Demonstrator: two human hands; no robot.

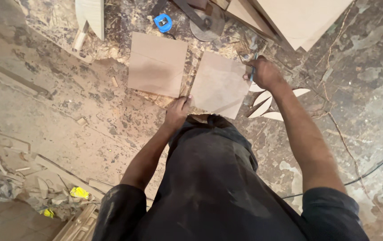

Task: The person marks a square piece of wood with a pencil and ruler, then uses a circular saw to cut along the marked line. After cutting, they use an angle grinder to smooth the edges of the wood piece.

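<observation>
I stand bent over a square plywood panel (pixel 218 85) lying flat on the dusty floor (pixel 66 116). My left hand (pixel 177 110) presses its near left corner with the fingers spread, pinning it. My right hand (pixel 262 72) is closed around a blue pencil (pixel 253 71) at the panel's right edge, so I judge I am marking a line. The stroke needs the panel held still. A second panel (pixel 157 64) lies just beside it, a blue tape measure (pixel 163 22) beyond, pale leaf-shaped offcuts (pixel 267 100) to the right.
</observation>
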